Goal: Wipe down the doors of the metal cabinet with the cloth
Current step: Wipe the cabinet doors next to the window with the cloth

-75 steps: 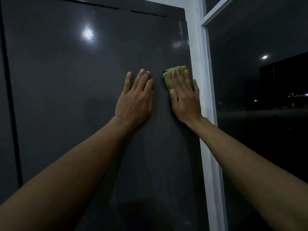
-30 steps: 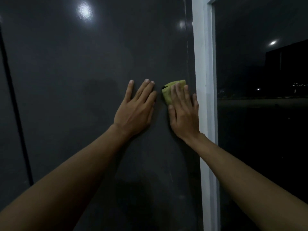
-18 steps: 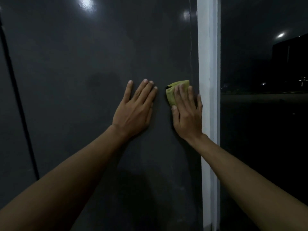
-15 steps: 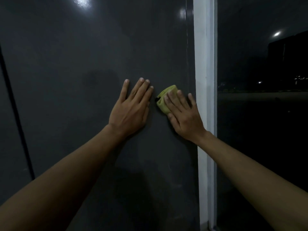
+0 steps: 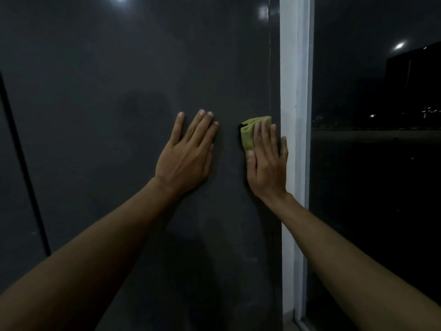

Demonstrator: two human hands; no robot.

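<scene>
The dark grey metal cabinet door (image 5: 114,163) fills most of the view, glossy with light reflections near the top. My left hand (image 5: 187,155) lies flat on the door with its fingers spread and holds nothing. My right hand (image 5: 267,163) presses a folded yellow-green cloth (image 5: 249,132) against the door near its right edge. Most of the cloth is hidden under my fingers; only its upper left part shows.
A white window frame post (image 5: 294,91) runs vertically just right of the cabinet edge. Dark window glass (image 5: 381,163) with night lights lies beyond it. A vertical dark seam (image 5: 26,163) between the doors runs down the left side.
My right hand has slid the cloth down the door, swung it left about half a second ago, then back right to the door's edge. My left hand has stayed flat on the door.
</scene>
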